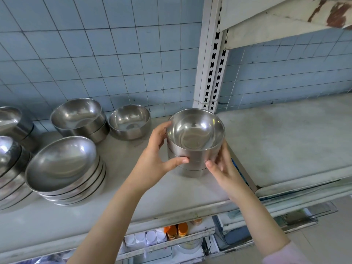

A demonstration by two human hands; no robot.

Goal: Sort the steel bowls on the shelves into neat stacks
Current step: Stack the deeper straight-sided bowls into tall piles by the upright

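**Sorting well along, loose bowls left at the back**

Nearest, below the small stack (194,130), a lower shelf holds orange-capped jars (177,230) and white lids (144,238), which are no part of the job.

Both hands hold the small stack at the middle of the shelf (171,191). I cannot tell whether its base rests on the shelf or hangs just above it. The left hand (158,155) wraps its left side, thumb across the front wall and fingers curled up to the rim. The right hand (226,170) clasps the right side, thumb on the front, the other fingers hidden behind the steel. The stack shows about three deep bowls nested with level rims, so this pile looks finished or close to it.

Left of the small stack, toward the shelf front, a wide stack (62,164) of shallow bowls sits evenly nested. Further left, another pile (9,168) is cut off by the frame edge.

Behind and left of the small stack stands a single bowl (130,124), unstacked. Beyond it a nested pair (80,119) leans, and a tilted bowl (11,121) sits at the far left. These deep bowls look like what is left to gather. Other shelves are mostly out of view.

The shelf post (211,73) rises just behind the small stack.
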